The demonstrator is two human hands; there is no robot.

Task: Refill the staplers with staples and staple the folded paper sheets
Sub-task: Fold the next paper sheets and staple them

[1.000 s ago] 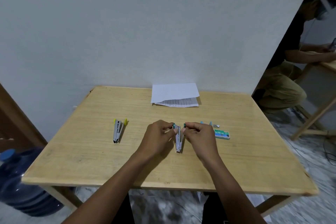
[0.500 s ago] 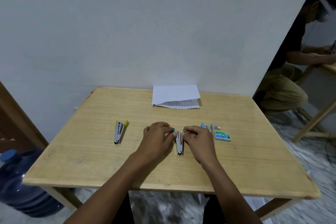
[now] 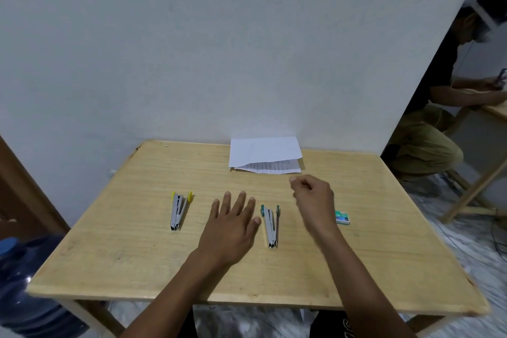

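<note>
Both hands now off green stapler [image 3: 270, 223]; I'm seeing left hand [image 3: 231, 223] lying flat, empty beside it, right hand [image 3: 312, 202] hovering loosely curled, empty, bare table [image 3: 384, 241] lying rightward.

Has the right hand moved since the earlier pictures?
Yes. The right hand has left the green stapler and gone up, toward the paper.

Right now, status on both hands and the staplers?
Left hand open, flat beside green stapler. Right hand loosely curled, lifted toward folded paper. Yellow stapler untouched. Nothing blocking.
</note>
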